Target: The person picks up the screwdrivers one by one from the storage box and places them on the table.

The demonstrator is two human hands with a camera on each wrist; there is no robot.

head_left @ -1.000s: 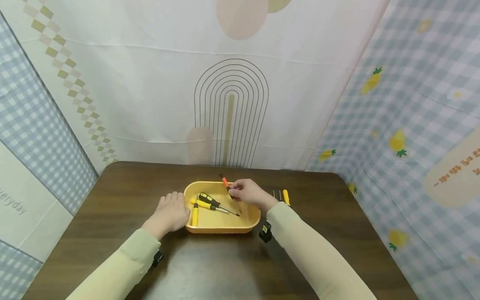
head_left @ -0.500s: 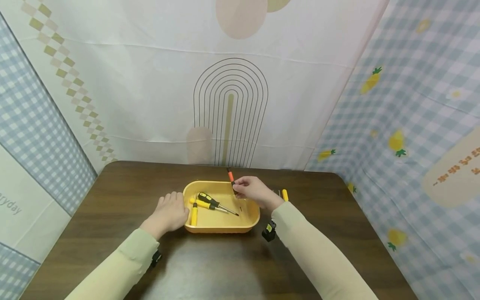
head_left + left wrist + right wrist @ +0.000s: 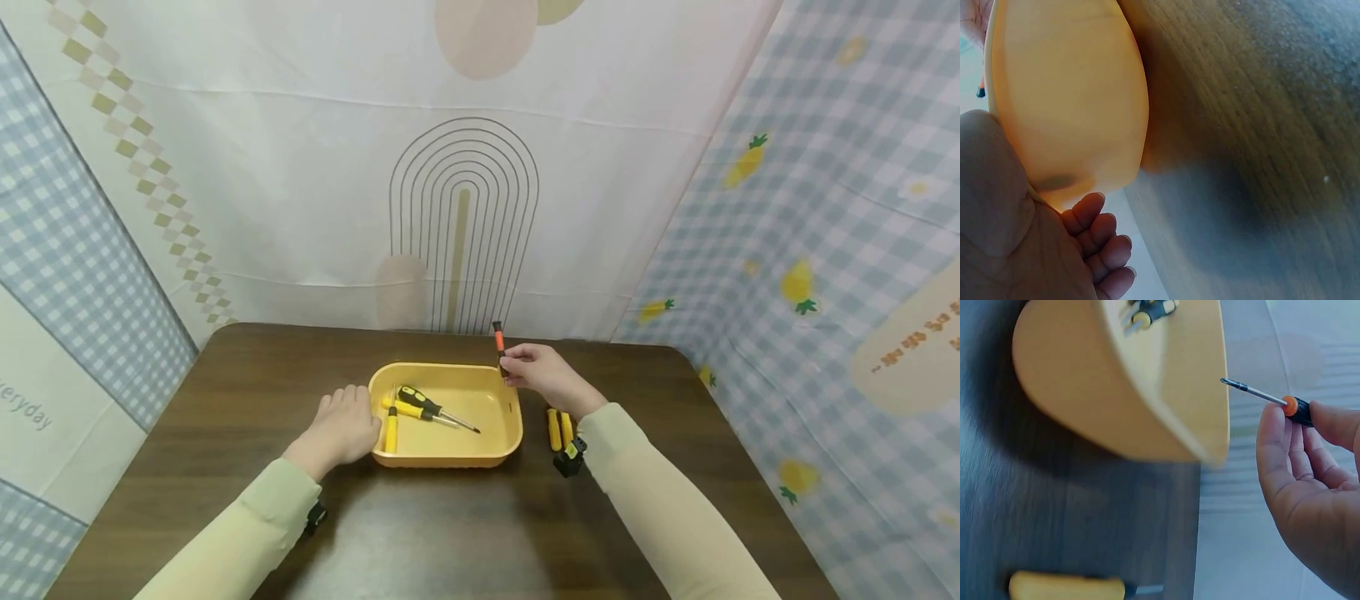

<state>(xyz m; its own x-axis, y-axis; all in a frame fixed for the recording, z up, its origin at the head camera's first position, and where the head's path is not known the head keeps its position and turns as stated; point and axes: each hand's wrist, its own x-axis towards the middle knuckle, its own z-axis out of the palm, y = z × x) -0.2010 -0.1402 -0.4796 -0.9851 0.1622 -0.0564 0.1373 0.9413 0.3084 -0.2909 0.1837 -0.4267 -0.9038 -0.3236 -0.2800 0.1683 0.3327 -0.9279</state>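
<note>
A yellow tray (image 3: 450,461) sits on the table, its left end gripped by my left hand (image 3: 341,425), with fingers against the outside in the left wrist view (image 3: 1054,244). My right hand (image 3: 551,375) pinches a small black-and-orange screwdriver (image 3: 499,340) above the tray's back right corner. In the right wrist view the handle (image 3: 1300,411) is between thumb and fingertips, and the metal shaft points away from the hand. Inside the tray's left half lie a black-and-yellow screwdriver (image 3: 417,398) and two yellow-handled ones, one upright in view (image 3: 392,432), one slanted (image 3: 402,407).
Two yellow-handled screwdrivers (image 3: 554,429) lie side by side on the dark wooden table (image 3: 420,533), right of the tray and close to the right wrist's camera (image 3: 571,458). Patterned cloths (image 3: 300,208) hang behind the table and at both sides.
My right hand has moved right with the orange screwdriver, from over the tray's middle to its back right corner. Two yellow handles on the right are now uncovered. My left hand stays put.
</note>
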